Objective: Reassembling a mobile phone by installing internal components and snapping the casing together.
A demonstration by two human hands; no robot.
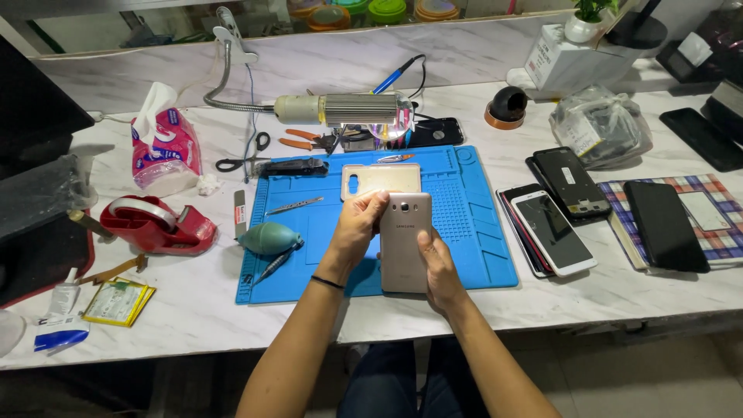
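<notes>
A: What is being held at the centre of the frame?

B: A gold-coloured phone [405,241] is being held back side up, over the lower middle of the blue work mat [472,232]. It is being gripped by both hands at once.

A: How is each hand being used?

B: The left hand [357,230] is being closed around the phone's upper left edge, with its fingertips curled over the top corner. The right hand [438,267] is being wrapped around the lower right side, with the thumb being pressed on the back panel. Neither hand is being held wide; both are being kept narrow on the phone.

A: What is being shown just above the phone?

B: A gold back cover [381,179] is being seen lying flat on the upper part of the mat, just beyond the fingertips. Tweezers [294,205] and a teal dust blower [269,238] are being seen lying on the mat's left part.

A: And at the left of the frame?

B: A red tape dispenser [159,224] is being seen on the marble table [193,302], with a pink tissue pack [164,147] above it and a flat yellow battery [118,300] at the lower left.

A: The right side?

B: A stack of phones [551,231] is being shown just right of the mat, and a dark phone [664,226] is being shown resting on a checked notebook [724,240] farther right. A lamp on a bendy neck [340,109] is being seen hanging over the top of the mat.
</notes>
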